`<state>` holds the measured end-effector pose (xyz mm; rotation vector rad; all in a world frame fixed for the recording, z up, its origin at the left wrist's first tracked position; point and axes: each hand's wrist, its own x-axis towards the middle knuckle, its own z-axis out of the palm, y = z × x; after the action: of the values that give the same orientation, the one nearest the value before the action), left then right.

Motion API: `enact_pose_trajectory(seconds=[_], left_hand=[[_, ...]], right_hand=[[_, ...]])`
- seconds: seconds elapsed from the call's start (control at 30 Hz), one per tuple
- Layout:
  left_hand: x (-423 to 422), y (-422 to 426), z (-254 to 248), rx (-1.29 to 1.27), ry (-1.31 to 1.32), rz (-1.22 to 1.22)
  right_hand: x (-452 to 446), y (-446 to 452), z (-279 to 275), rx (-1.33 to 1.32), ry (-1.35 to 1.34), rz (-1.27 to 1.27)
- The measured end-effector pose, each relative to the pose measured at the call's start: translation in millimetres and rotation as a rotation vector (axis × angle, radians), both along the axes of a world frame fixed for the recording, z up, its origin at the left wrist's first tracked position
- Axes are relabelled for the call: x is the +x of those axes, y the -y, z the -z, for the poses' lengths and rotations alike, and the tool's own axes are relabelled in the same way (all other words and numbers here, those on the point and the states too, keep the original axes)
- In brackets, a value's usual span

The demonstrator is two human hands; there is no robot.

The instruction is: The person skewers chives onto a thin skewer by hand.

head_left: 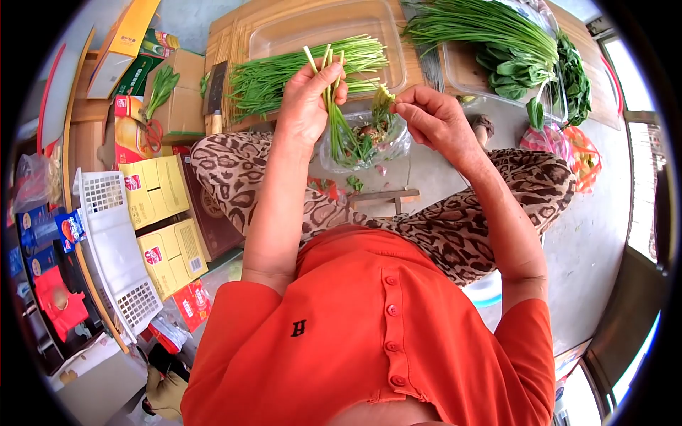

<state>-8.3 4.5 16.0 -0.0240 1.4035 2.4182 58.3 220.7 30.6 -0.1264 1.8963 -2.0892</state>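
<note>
My left hand (312,99) is closed around a few green stalks (337,124), their pale ends pointing up and their leaves hanging down. To its right, my right hand (433,119) pinches a small yellowish-green leafy scrap (384,97). Below and between the hands, a clear plastic bag (383,142) holds plant scraps. Behind my left hand, a pile of cut green stalks (284,77) lies partly over a clear shallow tray (323,32) on the wooden table (222,41).
A cleaver (214,92) lies at the table's left. More long greens (490,35) and leafy vegetables (515,71) fill a tray at the right. Red scissors (153,135), cartons (154,190) and a white basket (117,248) stand left. A small wooden stool (385,198) is between my knees.
</note>
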Motion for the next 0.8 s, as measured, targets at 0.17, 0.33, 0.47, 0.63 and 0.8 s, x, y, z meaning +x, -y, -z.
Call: enact_pose_trajectory(seconds=[0.17,0.33,0.47,0.63,0.8], left_hand=[[1.6,0.6,1.2,0.013,0.007,0.014],[2.7,2.5,2.1,0.039,0.026,0.02],[0.9,4.0,5.1,0.064,0.044,0.024],[2.1,0.6,0.2,0.052,0.058,0.005],[0.8,4.7,5.0,0.078,0.04,0.049]], right_hand=[[0.6,1.9,-3.3,0.025,-0.008,-0.002],[2.4,3.0,-2.4,0.053,0.002,-0.006],[0.7,2.4,-0.6,0.073,-0.003,-0.021],[-0.3,2.2,2.1,0.072,-0.009,-0.024],[-0.1,2.7,2.2,0.057,0.001,-0.03]])
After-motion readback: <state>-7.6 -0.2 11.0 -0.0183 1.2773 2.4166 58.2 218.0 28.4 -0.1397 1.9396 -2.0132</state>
